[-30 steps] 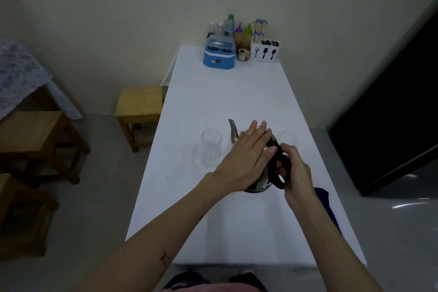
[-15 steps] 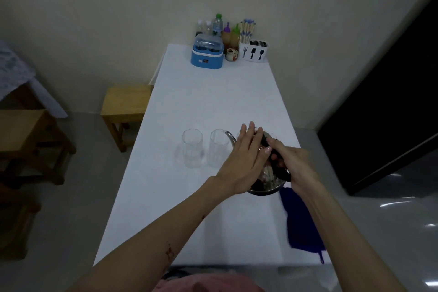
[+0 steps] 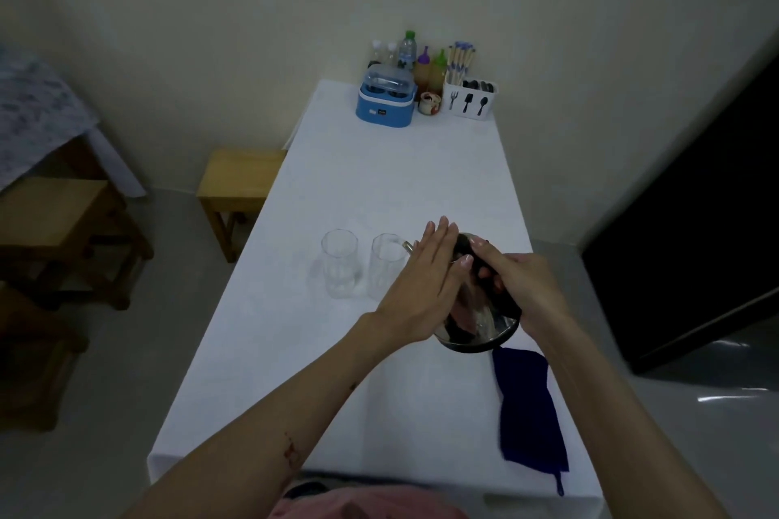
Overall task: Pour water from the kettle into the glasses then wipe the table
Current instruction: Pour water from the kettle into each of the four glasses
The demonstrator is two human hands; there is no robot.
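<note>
A steel kettle (image 3: 478, 324) with a black handle is lifted and tilted left, its spout at the rim of the right glass (image 3: 387, 272). My right hand (image 3: 514, 287) is shut on the kettle's handle. My left hand (image 3: 425, 287) lies flat with fingers straight against the kettle's lid and left side. A second clear glass (image 3: 339, 268) stands just left of the first one. Both glasses stand upright on the white table (image 3: 379, 190). A dark blue cloth (image 3: 529, 409) lies on the table's near right edge, below the kettle.
At the table's far end stand a blue box (image 3: 385, 101), several bottles (image 3: 406, 51), a small jar (image 3: 429, 102) and a white cutlery holder (image 3: 470, 97). A wooden stool (image 3: 238, 177) stands left of the table, more wooden furniture (image 3: 55, 223) farther left. A dark doorway (image 3: 695, 223) is on the right.
The kettle has been lifted and tipped further left, bringing its spout to the right glass. Both hands stayed on it. The view shifted, so a second glass and the cloth show fully.
</note>
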